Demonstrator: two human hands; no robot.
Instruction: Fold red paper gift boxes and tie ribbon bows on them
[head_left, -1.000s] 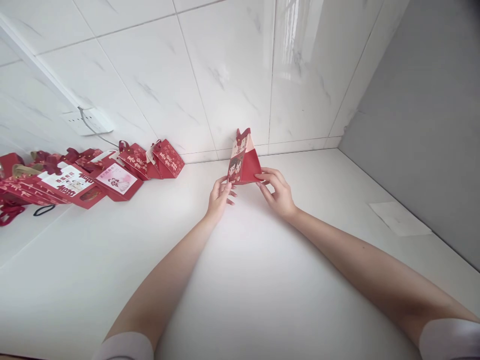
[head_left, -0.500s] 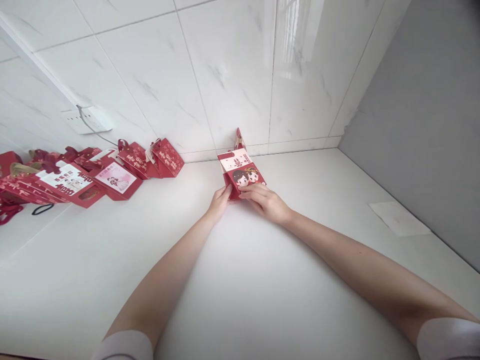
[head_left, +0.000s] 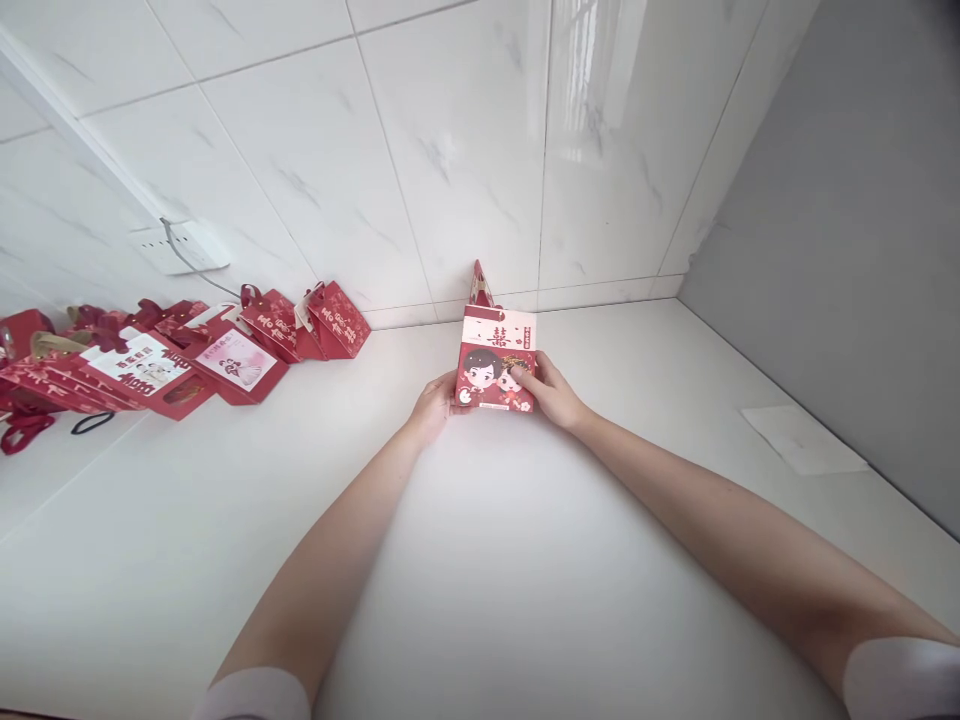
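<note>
A red and white wedding favor box (head_left: 480, 375) faces me near the wall, printed with two cartoon figures and a Chinese character on its pale upper band. My right hand (head_left: 556, 392) grips its right side, the thumb lying across the front. At the lower left edge, my left hand (head_left: 435, 408) is closed on the box, with most of its fingers hidden behind it. Just behind, the pointed top of another red box (head_left: 479, 283) shows against the wall.
Several red gift boxes with ribbon handles (head_left: 142, 370) stand in a row along the wall at left. A socket plate (head_left: 180, 248) with a grey cable is above them. A white paper sheet (head_left: 804, 440) lies at right beside the grey panel (head_left: 847, 250).
The box has turned so that its printed front faces me squarely. My right hand has shifted from the front face to the right side; my left hand remains at the left edge.
</note>
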